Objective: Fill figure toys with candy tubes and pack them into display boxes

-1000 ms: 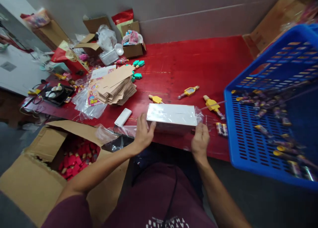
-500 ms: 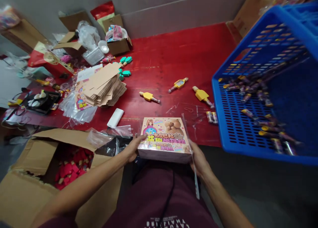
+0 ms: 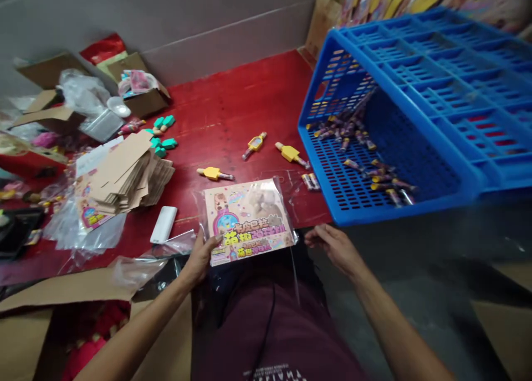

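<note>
My left hand (image 3: 199,257) grips the lower left corner of a pink printed box (image 3: 248,220) wrapped in a clear plastic bag, held face up over the near edge of the red table (image 3: 233,112). A strip of the clear bag hangs down from the box over my lap. My right hand (image 3: 334,247) is off the box, just to its right, fingers loosely curled and holding nothing. Three yellow toy pieces (image 3: 253,143) lie on the table beyond the box.
A tilted blue plastic crate (image 3: 419,93) with several small wrapped tubes fills the right. A stack of flat cardboard sheets (image 3: 131,173), a white block (image 3: 163,224), teal pieces (image 3: 163,133) and open cartons (image 3: 143,96) sit left. A carton of red items (image 3: 89,342) is at lower left.
The box was turned from its white side to its printed face and pulled toward me. My right hand has let go of it. My view swung to the right.
</note>
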Action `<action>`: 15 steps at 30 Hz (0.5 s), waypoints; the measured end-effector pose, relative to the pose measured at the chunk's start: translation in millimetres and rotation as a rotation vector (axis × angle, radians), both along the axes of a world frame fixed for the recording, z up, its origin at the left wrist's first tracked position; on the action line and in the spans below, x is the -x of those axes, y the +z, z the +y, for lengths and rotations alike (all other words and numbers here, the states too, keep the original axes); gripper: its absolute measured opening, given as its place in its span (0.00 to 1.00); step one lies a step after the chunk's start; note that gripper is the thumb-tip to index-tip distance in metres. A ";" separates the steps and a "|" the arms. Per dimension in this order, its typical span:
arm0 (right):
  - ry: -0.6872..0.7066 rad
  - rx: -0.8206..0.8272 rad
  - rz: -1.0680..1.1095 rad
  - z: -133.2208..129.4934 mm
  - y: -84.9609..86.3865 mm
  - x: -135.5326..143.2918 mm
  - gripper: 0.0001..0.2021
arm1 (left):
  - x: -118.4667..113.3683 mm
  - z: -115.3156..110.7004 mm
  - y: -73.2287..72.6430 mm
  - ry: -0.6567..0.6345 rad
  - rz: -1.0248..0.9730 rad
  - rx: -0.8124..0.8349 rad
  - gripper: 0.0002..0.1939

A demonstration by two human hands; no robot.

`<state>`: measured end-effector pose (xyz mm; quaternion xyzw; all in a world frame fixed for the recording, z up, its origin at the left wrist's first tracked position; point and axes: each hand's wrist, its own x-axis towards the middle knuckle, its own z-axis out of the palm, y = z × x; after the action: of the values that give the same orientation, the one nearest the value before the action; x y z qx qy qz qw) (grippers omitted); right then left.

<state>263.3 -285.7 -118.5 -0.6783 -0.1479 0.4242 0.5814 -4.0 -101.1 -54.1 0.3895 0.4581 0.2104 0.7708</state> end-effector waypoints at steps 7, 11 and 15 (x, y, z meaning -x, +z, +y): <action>-0.094 -0.158 -0.385 7.6 37.0 21.6 0.21 | -21.2 -0.3 38.3 -0.149 0.042 -0.282 0.53; -0.001 -0.098 -0.313 -14.8 39.2 16.0 0.21 | -14.9 -11.1 46.0 -0.088 0.099 -0.253 0.50; 0.142 0.272 -0.223 -92.5 21.7 -15.4 0.24 | 12.1 -1.4 61.4 -0.089 0.284 -0.223 0.46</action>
<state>278.7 -378.2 -96.7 -0.7814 -0.2002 0.4023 0.4329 -16.1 -102.5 7.4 0.5181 0.5187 0.1685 0.6589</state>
